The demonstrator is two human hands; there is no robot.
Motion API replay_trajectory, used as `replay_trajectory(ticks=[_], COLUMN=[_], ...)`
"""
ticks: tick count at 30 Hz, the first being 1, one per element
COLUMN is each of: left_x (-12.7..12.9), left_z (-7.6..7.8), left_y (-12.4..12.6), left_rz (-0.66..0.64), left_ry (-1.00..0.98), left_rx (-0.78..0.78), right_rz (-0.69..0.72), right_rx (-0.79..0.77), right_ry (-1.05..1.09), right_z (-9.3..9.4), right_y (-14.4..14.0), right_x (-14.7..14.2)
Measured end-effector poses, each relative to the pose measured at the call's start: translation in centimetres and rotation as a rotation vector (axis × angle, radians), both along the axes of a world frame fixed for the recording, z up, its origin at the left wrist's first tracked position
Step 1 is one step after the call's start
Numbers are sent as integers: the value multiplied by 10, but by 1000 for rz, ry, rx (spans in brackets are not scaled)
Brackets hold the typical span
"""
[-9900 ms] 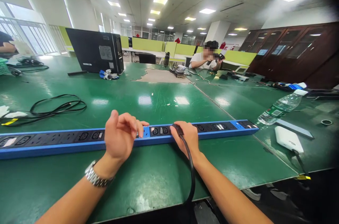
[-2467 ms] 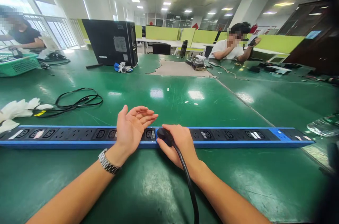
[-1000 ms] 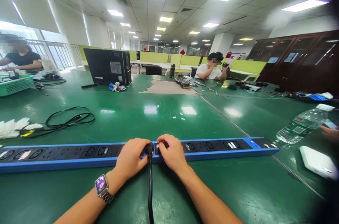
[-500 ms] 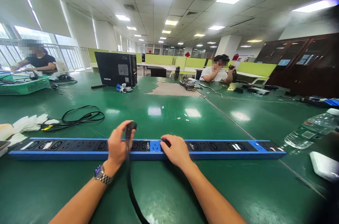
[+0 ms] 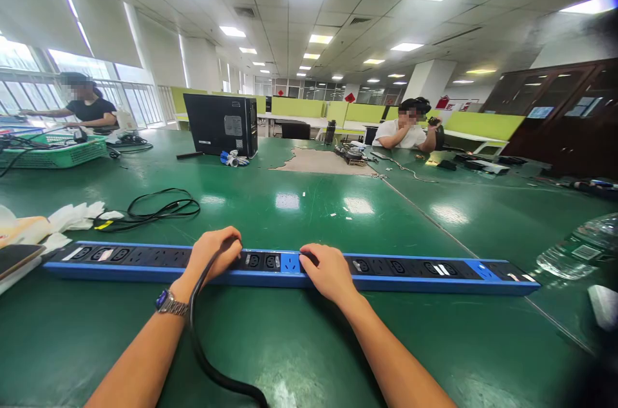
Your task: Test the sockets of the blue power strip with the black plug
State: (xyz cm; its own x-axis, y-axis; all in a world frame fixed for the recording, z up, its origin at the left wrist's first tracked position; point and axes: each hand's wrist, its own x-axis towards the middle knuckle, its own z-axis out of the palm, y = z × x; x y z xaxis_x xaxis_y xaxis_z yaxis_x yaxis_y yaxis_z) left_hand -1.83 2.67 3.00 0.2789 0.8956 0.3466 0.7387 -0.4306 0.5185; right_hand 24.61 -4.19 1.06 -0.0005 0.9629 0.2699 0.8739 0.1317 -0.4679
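Fingers (image 5: 232, 241) of the left hand (image 5: 208, 255): bending closed, gripping a thick, round black cable (image 5: 194, 324), whose end is hiding in the grasp.
Fingers of the right hand (image 5: 333, 269): bending down over a long, blue-edged black power strip (image 5: 290, 278), just right of its middle blue panel; whether they are gripping anything, I cannot tell.
Forearms (image 5: 130, 356): slanting inward; the left wrist is wearing one metal-banded watch (image 5: 171, 303).
Count: one strip, two bright blue socket panels (image 5: 290, 263) showing, two co-workers (image 5: 403, 133) sitting beyond.
Strip's lie: resting on the glossy green tabletop (image 5: 299, 331), long axis running left to right, sockets facing upward.
Cable's run: drooping from the left hand, curving rightward below.
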Motion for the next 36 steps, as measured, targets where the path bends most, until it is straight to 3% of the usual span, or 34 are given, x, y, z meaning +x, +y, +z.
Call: replay_trajectory(ticks=[7, 13, 20, 36], left_x=[-9, -22, -23, -11], left_z=[-7, -18, -3, -6], left_y=[8, 18, 7, -1], left_rz=[-83, -373, -444, -265], left_ry=[-2, 84, 80, 135], left_rx=[-35, 80, -179, -105], right_rz=[1, 4, -1, 2], right_rx=[-16, -5, 0, -2], right_ry=[11, 3, -3, -20], right_z=[1, 0, 0, 0], right_y=[0, 0, -1, -1], right_x=[0, 0, 0, 0])
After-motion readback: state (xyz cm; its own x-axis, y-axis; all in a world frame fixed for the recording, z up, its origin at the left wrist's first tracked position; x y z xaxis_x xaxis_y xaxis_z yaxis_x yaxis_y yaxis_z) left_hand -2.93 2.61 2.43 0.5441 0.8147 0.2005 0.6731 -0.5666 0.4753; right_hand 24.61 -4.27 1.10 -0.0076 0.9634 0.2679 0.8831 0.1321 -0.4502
